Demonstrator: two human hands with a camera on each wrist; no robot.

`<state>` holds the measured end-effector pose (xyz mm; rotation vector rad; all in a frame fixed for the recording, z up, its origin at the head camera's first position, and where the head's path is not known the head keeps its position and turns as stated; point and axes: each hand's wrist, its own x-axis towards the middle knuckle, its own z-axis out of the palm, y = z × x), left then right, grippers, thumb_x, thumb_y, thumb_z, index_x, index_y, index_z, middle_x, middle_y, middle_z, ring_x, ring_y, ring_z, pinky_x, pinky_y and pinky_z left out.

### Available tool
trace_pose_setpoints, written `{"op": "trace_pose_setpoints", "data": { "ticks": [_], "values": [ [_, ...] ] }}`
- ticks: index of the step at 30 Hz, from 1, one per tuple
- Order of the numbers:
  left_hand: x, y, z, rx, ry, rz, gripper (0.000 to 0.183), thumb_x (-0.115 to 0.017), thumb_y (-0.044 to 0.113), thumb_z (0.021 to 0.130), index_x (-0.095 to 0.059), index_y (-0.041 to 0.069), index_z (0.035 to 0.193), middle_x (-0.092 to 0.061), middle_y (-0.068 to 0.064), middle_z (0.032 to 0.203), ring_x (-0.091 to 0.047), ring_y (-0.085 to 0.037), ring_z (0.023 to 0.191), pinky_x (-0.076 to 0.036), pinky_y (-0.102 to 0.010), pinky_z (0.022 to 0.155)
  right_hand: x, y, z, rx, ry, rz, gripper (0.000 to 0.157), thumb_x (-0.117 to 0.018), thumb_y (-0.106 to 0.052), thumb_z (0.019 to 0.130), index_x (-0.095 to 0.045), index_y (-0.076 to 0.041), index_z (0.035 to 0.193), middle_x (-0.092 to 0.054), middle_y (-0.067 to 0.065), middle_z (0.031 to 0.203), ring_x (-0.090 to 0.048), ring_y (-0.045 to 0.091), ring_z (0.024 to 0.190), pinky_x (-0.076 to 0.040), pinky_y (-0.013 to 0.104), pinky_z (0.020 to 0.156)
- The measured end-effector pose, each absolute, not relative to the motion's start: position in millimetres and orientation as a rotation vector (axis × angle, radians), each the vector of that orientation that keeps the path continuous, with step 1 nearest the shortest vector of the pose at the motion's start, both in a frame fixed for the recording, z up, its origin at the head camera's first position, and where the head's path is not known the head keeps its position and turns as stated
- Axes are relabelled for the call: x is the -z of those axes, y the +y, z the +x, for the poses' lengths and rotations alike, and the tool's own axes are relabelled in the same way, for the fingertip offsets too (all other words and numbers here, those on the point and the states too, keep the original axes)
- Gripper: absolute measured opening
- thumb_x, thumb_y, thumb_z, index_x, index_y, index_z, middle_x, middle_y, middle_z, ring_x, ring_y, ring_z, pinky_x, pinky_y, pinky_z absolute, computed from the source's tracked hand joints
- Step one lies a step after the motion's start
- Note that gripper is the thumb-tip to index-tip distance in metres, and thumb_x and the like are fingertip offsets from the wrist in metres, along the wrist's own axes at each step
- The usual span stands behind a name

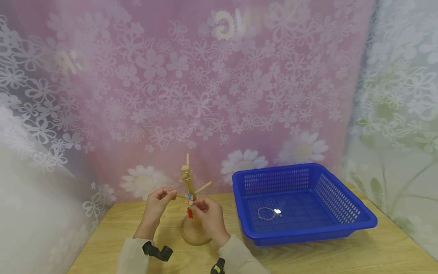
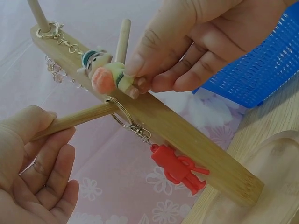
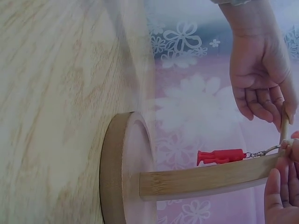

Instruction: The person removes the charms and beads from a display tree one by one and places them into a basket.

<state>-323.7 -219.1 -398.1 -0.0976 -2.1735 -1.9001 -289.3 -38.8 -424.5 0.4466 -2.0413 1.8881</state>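
Note:
A wooden peg stand (image 2: 205, 158) with a round base (image 1: 186, 232) stands on the table. My left hand (image 1: 158, 203) pinches the end of one side peg (image 2: 84, 117) between thumb and fingers. On that peg hangs a keychain with a red figure (image 2: 173, 165), its ring close to the post. My right hand (image 1: 211, 217) pinches the lower end of a small figurine keychain (image 2: 105, 74) with a teal cap and a pink-orange ball. The figurine's chain runs up to a clasp (image 2: 50, 31) looped over the upper peg. Behind the post, pinkish beads (image 2: 55, 70) are partly hidden.
To the right of the stand, a blue plastic basket (image 1: 301, 233) sits on the wooden table (image 1: 164, 262). A pink beaded bracelet (image 1: 266, 218) with a pale charm lies inside it. A flowered curtain (image 1: 219, 95) hangs behind the table.

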Motion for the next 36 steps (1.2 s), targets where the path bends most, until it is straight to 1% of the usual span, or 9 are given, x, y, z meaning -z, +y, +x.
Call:
{"op": "trace_pose_setpoints", "data": {
  "ticks": [2, 7, 13, 18, 21, 29, 33, 36],
  "values": [
    [398.2, -219.1, -323.2, 1.908, -2.163, -0.095, 0.01, -0.064, 0.008, 0.089, -0.066, 0.005, 0.08, -0.062, 0.006, 0.067, -0.06, -0.013, 0.076, -0.041, -0.034, 0.087, 420.5, -38.9, -285.3, -1.903, -2.055, 0.43, 0.009, -0.072, -0.007, 0.083, -0.069, -0.001, 0.088, -0.068, 0.01, 0.086, -0.063, 0.016, 0.075, -0.05, 0.02, 0.066],
    [397.6, -218.2, -320.9, 1.924, -2.151, -0.106, 0.01, -0.065, 0.009, 0.089, -0.066, 0.003, 0.081, -0.062, 0.006, 0.067, -0.059, -0.013, 0.076, -0.041, -0.033, 0.087, 401.0, -36.0, -268.1, -1.941, -2.037, 0.461, 0.008, -0.069, -0.001, 0.083, -0.068, 0.005, 0.088, -0.068, 0.018, 0.085, -0.065, 0.025, 0.075, -0.049, 0.019, 0.064],
    [396.9, -217.1, -319.3, 1.936, -2.15, -0.101, 0.011, -0.066, 0.012, 0.089, -0.066, 0.003, 0.082, -0.062, 0.006, 0.067, -0.059, -0.012, 0.076, -0.041, -0.031, 0.087, 391.0, -32.9, -258.4, -1.99, -2.03, 0.49, 0.009, -0.068, 0.001, 0.083, -0.067, 0.009, 0.088, -0.068, 0.021, 0.085, -0.066, 0.023, 0.076, -0.051, 0.019, 0.068],
    [397.7, -218.0, -321.3, 1.93, -2.154, -0.091, 0.009, -0.066, 0.011, 0.089, -0.067, 0.005, 0.082, -0.062, 0.007, 0.068, -0.059, -0.011, 0.076, -0.043, -0.029, 0.085, 387.7, -31.4, -257.1, -2.025, -2.023, 0.503, 0.01, -0.068, 0.001, 0.084, -0.067, 0.009, 0.09, -0.069, 0.02, 0.086, -0.066, 0.027, 0.077, -0.051, 0.02, 0.068],
    [398.2, -218.8, -322.1, 1.941, -2.145, -0.092, 0.01, -0.067, 0.012, 0.088, -0.067, 0.004, 0.082, -0.062, 0.006, 0.068, -0.059, -0.012, 0.076, -0.044, -0.029, 0.084, 384.0, -30.1, -255.3, -2.041, -2.042, 0.486, 0.01, -0.068, 0.0, 0.084, -0.068, 0.008, 0.09, -0.069, 0.019, 0.086, -0.066, 0.026, 0.078, -0.05, 0.019, 0.068],
    [397.4, -218.5, -320.9, 1.936, -2.152, -0.104, 0.01, -0.066, 0.012, 0.089, -0.067, 0.005, 0.082, -0.062, 0.007, 0.068, -0.059, -0.011, 0.075, -0.043, -0.028, 0.084, 374.8, -24.9, -249.9, -2.05, -2.063, 0.496, 0.012, -0.068, -0.003, 0.085, -0.068, 0.006, 0.092, -0.069, 0.017, 0.09, -0.065, 0.018, 0.079, -0.05, 0.02, 0.071],
    [398.0, -218.2, -319.9, 1.929, -2.147, -0.118, 0.011, -0.065, 0.009, 0.089, -0.065, 0.001, 0.083, -0.062, 0.005, 0.068, -0.059, -0.013, 0.076, -0.043, -0.031, 0.084, 372.6, -23.0, -248.7, -2.075, -2.047, 0.524, 0.013, -0.068, -0.004, 0.085, -0.068, 0.006, 0.094, -0.068, 0.016, 0.092, -0.066, 0.018, 0.081, -0.051, 0.02, 0.072],
    [398.8, -218.7, -320.6, 1.918, -2.15, -0.129, 0.013, -0.064, 0.011, 0.09, -0.065, -0.002, 0.085, -0.062, 0.006, 0.069, -0.059, -0.013, 0.076, -0.043, -0.034, 0.086, 370.8, -22.2, -247.8, -2.095, -2.036, 0.533, 0.013, -0.068, -0.004, 0.085, -0.068, 0.005, 0.094, -0.068, 0.016, 0.094, -0.066, 0.019, 0.082, -0.051, 0.02, 0.072]
  ]
}}
